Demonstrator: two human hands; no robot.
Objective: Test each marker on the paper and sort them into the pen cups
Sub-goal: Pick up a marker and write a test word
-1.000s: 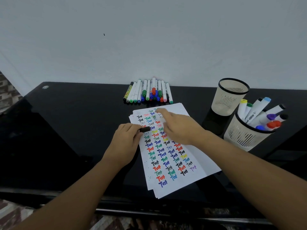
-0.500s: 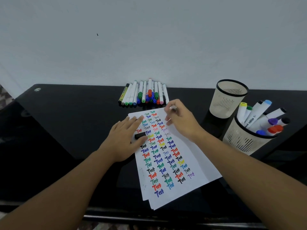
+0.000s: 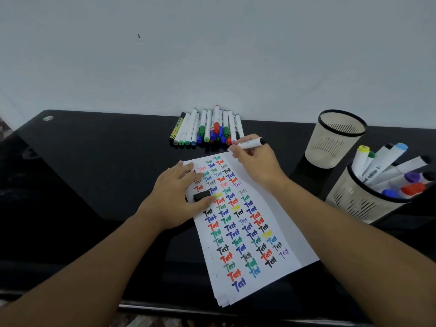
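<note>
Marker (image 3: 250, 144) pinched in right-hand fingers (image 3: 238, 152); left fingers (image 3: 188, 172) flat on paper (image 3: 278, 223), glossy black table (image 3: 94, 161), pale wall (image 3: 212, 55).

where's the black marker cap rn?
Head view, centre-left: the black cap lies on the paper, pinned under the left hand, between thumb and fingers.

A white-barrelled marker with a black end (image 3: 251, 143) lies nearly level above the top edge of the white paper sheets covered in coloured "Test" words (image 3: 238, 223). A black cap (image 3: 201, 196) rests on the paper. More capped markers (image 3: 207, 129) lie in a row at the desk's back edge. One beige mesh cup (image 3: 335, 140) stands empty; the nearer one (image 3: 361, 201) holds markers.
</note>
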